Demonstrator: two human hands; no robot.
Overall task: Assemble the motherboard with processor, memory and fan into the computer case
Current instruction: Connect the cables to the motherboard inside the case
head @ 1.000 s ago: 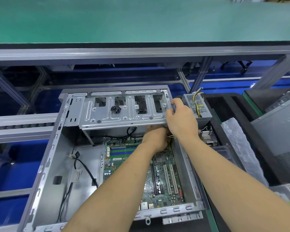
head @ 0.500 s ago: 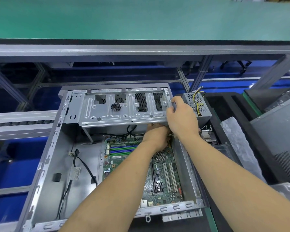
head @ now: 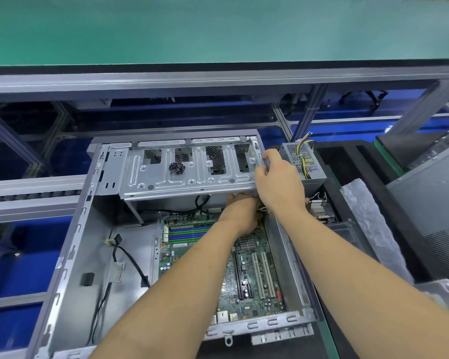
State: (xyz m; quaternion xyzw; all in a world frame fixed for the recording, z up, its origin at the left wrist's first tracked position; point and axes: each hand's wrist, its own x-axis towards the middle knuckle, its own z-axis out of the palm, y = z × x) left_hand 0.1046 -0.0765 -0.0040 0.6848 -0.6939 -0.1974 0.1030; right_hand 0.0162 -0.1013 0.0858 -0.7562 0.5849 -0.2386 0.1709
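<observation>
An open grey computer case (head: 70,255) lies flat in front of me, with the green motherboard (head: 246,275) seated in its right half. A hinged metal drive cage (head: 187,169) spans the far end, raised above the board. My right hand (head: 278,182) grips the cage's right edge. My left hand (head: 241,216) reaches under the cage at the board's far right corner, by some white wiring; its fingers are hidden there. Blue and green memory slots (head: 187,233) show just left of that hand.
A power supply (head: 303,161) with yellow and black wires sits right of the case. A heatsink (head: 319,211) lies below it in a black foam tray. Clear plastic wrap (head: 368,229) and another case (head: 430,203) are at right. A black cable (head: 130,257) runs inside the case.
The view has shifted slightly. The drive cage sits a little higher in the frame, still gripped by my right hand. My left hand stays under the cage.
</observation>
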